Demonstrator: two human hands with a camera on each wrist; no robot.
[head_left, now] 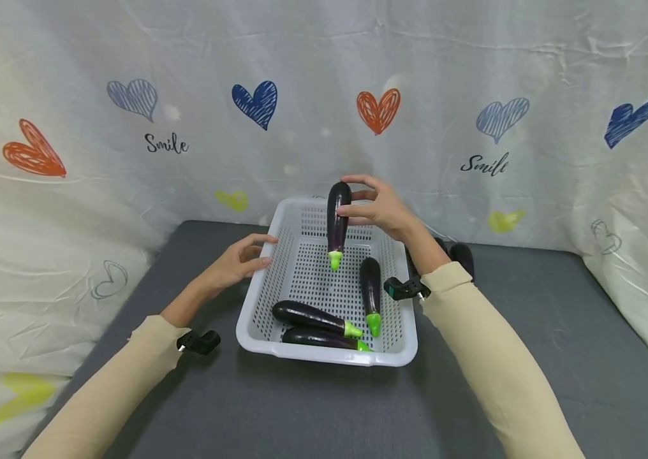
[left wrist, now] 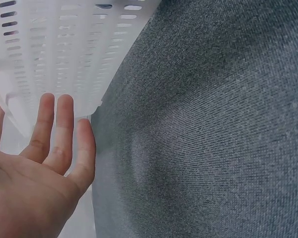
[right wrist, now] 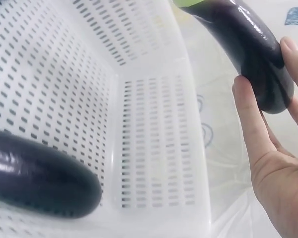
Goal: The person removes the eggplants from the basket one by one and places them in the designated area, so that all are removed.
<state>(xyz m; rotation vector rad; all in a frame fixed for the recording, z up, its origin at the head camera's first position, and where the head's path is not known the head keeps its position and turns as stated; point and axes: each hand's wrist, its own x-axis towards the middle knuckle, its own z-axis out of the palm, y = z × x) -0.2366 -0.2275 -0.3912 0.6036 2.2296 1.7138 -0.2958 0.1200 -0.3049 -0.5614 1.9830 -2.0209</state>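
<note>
A dark purple eggplant (head_left: 338, 220) with a green stem end hangs over the far part of a white perforated plastic basket (head_left: 324, 359). My right hand (head_left: 378, 207) pinches it between thumb and fingers, its stem end pointing down toward me. At the basket's left rim, my left hand (head_left: 243, 258) touches the edge with fingers fairly straight; the left wrist view shows these fingers (left wrist: 64, 124) loosely extended beside the outer wall. Inside the basket, one eggplant (head_left: 370, 287) lies along the right side. Two more, an upper eggplant (head_left: 308, 315) and a lower eggplant (head_left: 318, 338), lie crosswise at the near end.
Dark rounded objects (head_left: 462, 258) lie on the grey cloth-covered table (head_left: 301, 414) right of the basket, partly hidden by my right arm. A white curtain (head_left: 318, 57) printed with hearts hangs close behind the basket. Each wrist wears a black device.
</note>
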